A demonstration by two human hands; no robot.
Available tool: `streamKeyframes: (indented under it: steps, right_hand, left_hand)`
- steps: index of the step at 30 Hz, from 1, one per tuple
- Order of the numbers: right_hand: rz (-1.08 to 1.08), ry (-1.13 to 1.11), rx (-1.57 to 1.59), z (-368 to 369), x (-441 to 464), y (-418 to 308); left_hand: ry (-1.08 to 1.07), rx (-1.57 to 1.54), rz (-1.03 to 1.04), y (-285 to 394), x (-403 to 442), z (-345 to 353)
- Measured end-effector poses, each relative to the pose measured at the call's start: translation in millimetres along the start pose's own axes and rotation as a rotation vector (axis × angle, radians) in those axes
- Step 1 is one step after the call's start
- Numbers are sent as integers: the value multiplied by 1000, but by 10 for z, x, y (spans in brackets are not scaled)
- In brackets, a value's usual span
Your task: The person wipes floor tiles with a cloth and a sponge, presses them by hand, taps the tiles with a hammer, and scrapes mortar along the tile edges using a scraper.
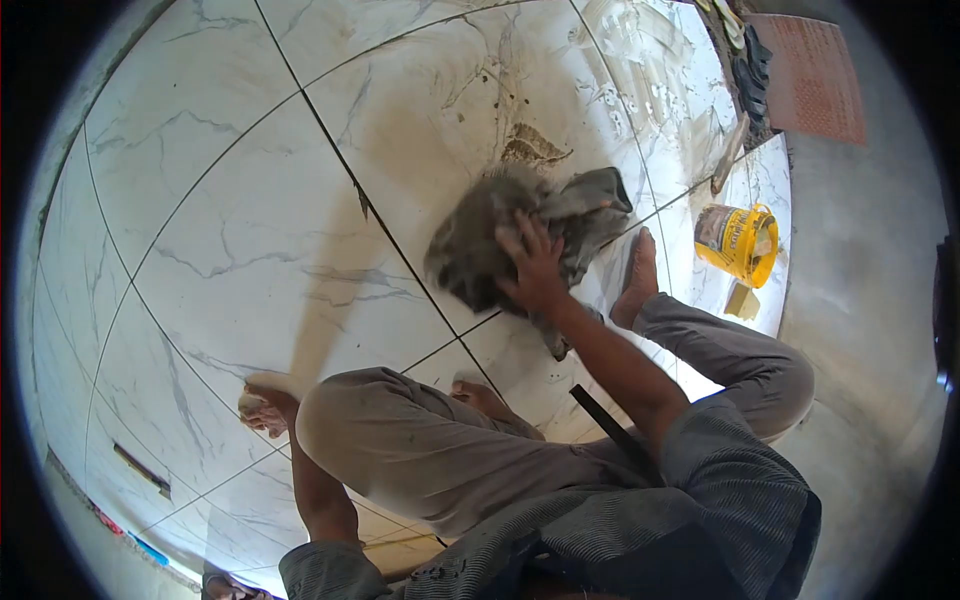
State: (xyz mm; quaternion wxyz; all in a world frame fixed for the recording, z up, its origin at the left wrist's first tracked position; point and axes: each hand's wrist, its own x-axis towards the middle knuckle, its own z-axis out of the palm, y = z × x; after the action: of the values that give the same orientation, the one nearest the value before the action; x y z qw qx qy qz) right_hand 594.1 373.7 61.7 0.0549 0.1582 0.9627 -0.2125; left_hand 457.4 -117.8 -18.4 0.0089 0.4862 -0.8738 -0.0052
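Note:
My right hand (535, 262) presses on a bunched dark grey rag (470, 240) on the marbled white tile floor (240, 230), its fingers spread over the cloth and gripping it. The rag is blurred by motion, and one fold of it stands up at its right side. Just beyond the rag lies a brown patch of dirt (530, 147), with small crumbs and smears on the tile around it. Off to the left, my left hand (264, 408) rests on the floor beside my knee, its whitish, dusty fingers apart and holding nothing that I can see.
A yellow bucket (750, 245) stands to the right of my bare foot, with a small yellowish block (742, 300) beside it. Dark footwear (752, 75) and a reddish mat (815, 75) lie at the upper right. A thin dark strip (142, 470) lies at the lower left.

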Motion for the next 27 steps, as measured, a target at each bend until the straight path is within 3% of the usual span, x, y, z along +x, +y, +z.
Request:
streamKeyframes:
  steps: [5,7,9,11,16,19,20,21,22,24,27]
  right_hand:
    - [40,199,-65,-202,1201,439]
    - [158,226,-146,-392,1772,619]
    - [42,339,-8,-606,2387,1110]
    - [87,364,165,-1199,2600,1095]
    - [58,280,371,-1902,1607,1063]
    - [95,132,269,-1495,488,1175]
    - [-61,115,161,-1251,189,1264]
    - [268,-44,-9,-1211,-43,906]
    - [442,-206,-235,-1228,-72,514]
    - [259,169,129,-412,-340,909]
    - [339,267,20,-41,-57,1138]
  left_hand:
    - [36,-28,1,-6,-3,9]
    - [17,-19,0,-16,8,13]
    - [-1,-12,-16,-9,12,-39]
    - [-29,-14,-33,37,10,6]
    - [120,-8,38,-196,165,332]
    - [-35,-22,-46,-153,157,207]
    - [-43,-12,-47,-115,135,208]
    - [-25,-11,-36,-104,120,232]
    - [-2,-14,-33,-108,124,242]
    - [23,-8,-31,-148,129,261]
    - [44,-4,-14,-170,146,277]
